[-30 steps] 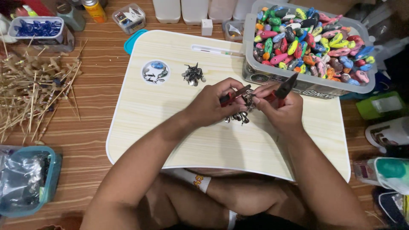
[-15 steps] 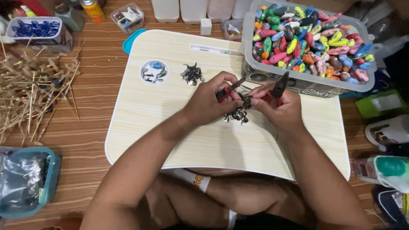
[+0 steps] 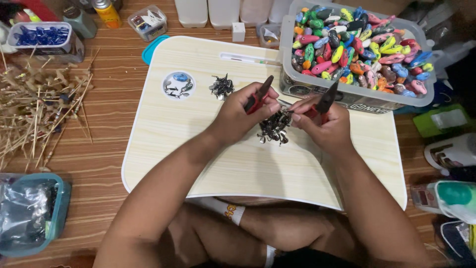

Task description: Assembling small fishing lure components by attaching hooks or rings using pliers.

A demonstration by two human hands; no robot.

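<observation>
1. A cluster of small dark metal hooks [image 3: 274, 128] sits near the middle of a pale wood-grain lap tray [image 3: 208, 164], hanging just under both hands.
2. The left hand [image 3: 238, 116] is clenched around red-handled pliers [image 3: 260, 94], whose dark handles stick up past the knuckles.
3. The right hand [image 3: 325, 124] grips a second pair of pliers [image 3: 325, 99], red and black, with its tips meeting the hook cluster.
4. A smaller heap of metal bits [image 3: 221, 87] lies on the tray beyond the left hand, apart from it.
5. Beside that heap, a round recess [image 3: 179, 85] in the tray holds a few small pieces, one of them blue.
6. A clear plastic bin of colourful fishing lures [image 3: 357, 44] stands on the tray's far right corner, with a dark label strip along its front wall.
7. A pile of thin sticks [image 3: 34, 106] spreads over the wooden floor to the left.
8. A box of blue pieces [image 3: 42, 37] stands at the far left.
9. A teal tub of clear bags [image 3: 29, 213] rests near the left knee.
10. White and green packages [image 3: 448, 159] lie at the right edge.
</observation>
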